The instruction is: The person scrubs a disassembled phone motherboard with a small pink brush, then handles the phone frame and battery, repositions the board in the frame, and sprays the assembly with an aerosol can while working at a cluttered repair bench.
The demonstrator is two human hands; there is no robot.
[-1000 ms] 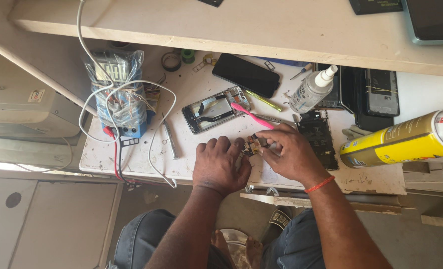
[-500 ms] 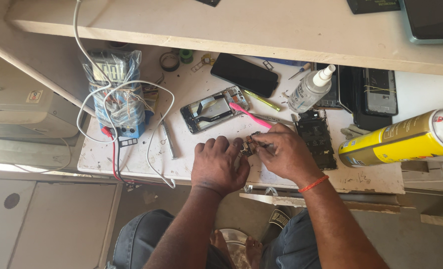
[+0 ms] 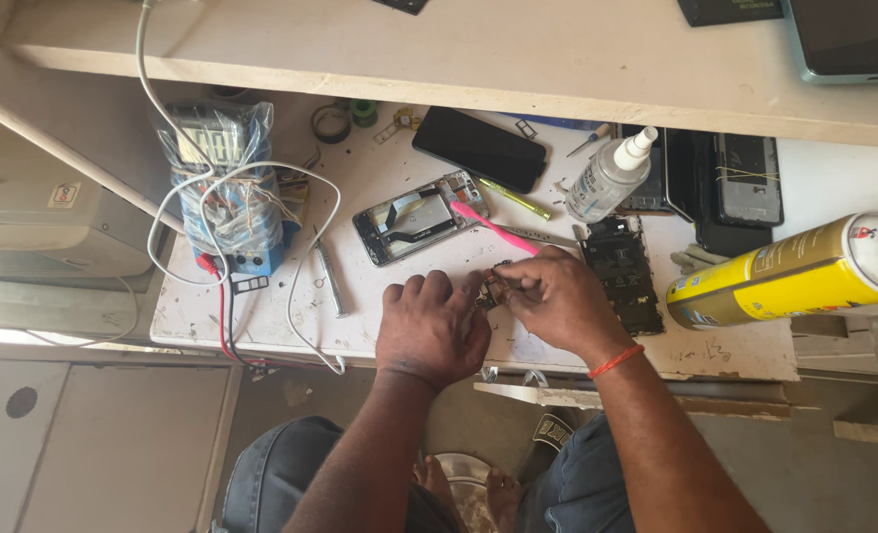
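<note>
My left hand [image 3: 431, 326] and my right hand [image 3: 555, 301] meet over a small dark phone part [image 3: 492, 286] on the white work table [image 3: 380, 296]. Both pinch it between their fingertips; most of the part is hidden by the fingers. A pink tool [image 3: 493, 229] rises from my right hand toward the opened phone frame [image 3: 417, 217] lying just behind. A red thread circles my right wrist.
A bagged multimeter [image 3: 224, 188] with white and red leads sits at left. A black phone [image 3: 478, 148], a clear dropper bottle [image 3: 609, 178], a circuit board [image 3: 621, 271], dark phone shells [image 3: 745, 178], a yellow spray can [image 3: 794, 271] and a metal tool [image 3: 329, 276] lie around. A shelf [image 3: 478, 49] overhangs.
Both hands stay pinched on the small part with only slight finger shifts. The view has drifted a little.
</note>
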